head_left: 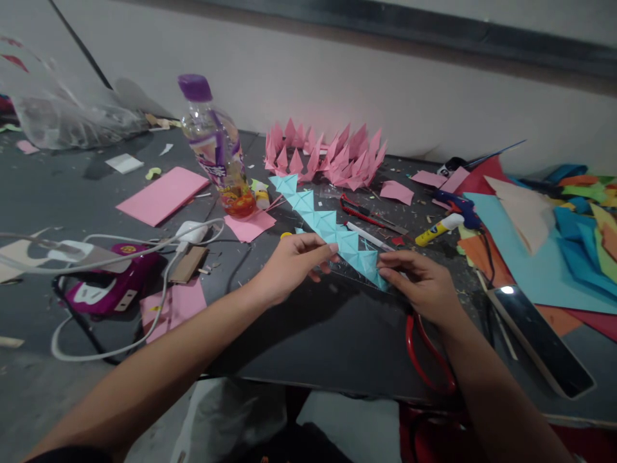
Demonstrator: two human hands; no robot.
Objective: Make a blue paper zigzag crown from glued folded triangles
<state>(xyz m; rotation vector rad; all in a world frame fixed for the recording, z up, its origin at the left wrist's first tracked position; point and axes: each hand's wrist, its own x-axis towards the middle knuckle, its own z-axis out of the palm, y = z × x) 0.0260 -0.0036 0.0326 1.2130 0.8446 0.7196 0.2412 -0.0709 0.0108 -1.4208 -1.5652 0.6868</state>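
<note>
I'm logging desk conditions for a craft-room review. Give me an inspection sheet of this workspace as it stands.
Surface: dark tabletop, strewn with paper scraps.
Job's things: blue folded paper strip, a chain of triangular units, lying diagonally; pink spiked paper piece behind it.
Clutter: plastic bottle, pink sheets, red-handled scissors, glue stick, coloured paper stack, phone, plastic bag.
Hands: left hand and right hand both pinch the strip's near end.
Cables: white cable looped over a purple device.
Surroundings: pale wall behind.
</note>
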